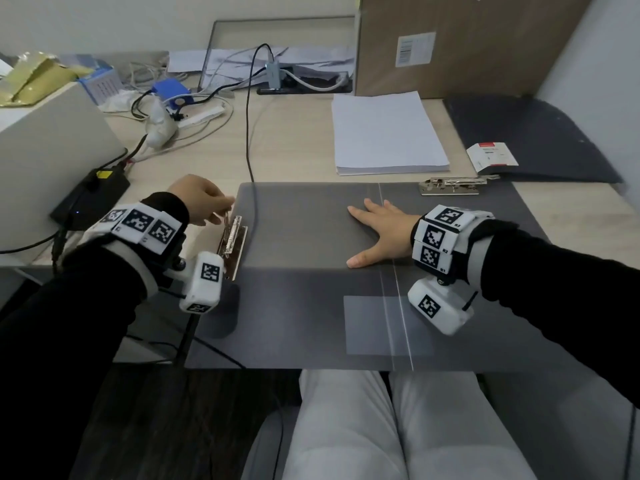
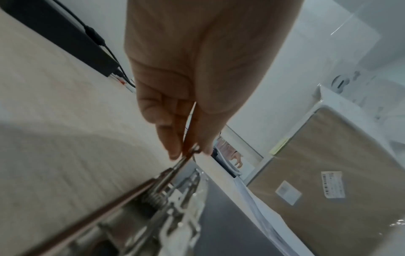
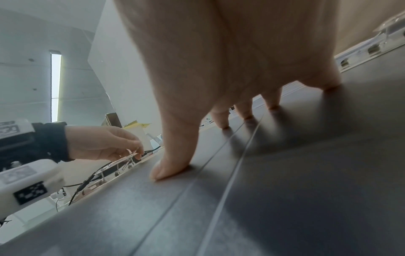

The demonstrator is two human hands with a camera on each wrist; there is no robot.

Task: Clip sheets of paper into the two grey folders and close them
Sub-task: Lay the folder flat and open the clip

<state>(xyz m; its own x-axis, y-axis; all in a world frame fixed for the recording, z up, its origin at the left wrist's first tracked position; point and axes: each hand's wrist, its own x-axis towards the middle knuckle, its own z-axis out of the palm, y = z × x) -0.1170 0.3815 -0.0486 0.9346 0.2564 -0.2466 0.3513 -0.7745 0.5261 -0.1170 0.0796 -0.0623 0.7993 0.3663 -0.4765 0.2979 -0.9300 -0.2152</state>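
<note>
A grey folder [image 1: 304, 237] lies open and flat on the desk in front of me. Along its left edge sits a metal clip mechanism [image 1: 233, 247] [image 2: 171, 207]. My left hand [image 1: 221, 209] [image 2: 188, 152] pinches the clip's thin lever [image 1: 226, 223] between thumb and fingers, raised off the base. My right hand [image 1: 375, 230] [image 3: 197, 138] rests flat on the folder with fingers spread, its thumb [image 3: 171, 169] pressing the surface. A second metal clip [image 1: 450, 186] [image 3: 372, 46] lies at the far right edge of the grey surface. A white paper stack [image 1: 388, 133] lies behind the folder.
A black cable [image 1: 247, 133] runs across the desk onto the folder's far left corner. A dark sheet [image 1: 536, 140] with a small label lies back right, a cardboard box [image 1: 467, 43] behind the paper. A black adapter [image 1: 93, 199] and a white box [image 1: 45, 140] stand left.
</note>
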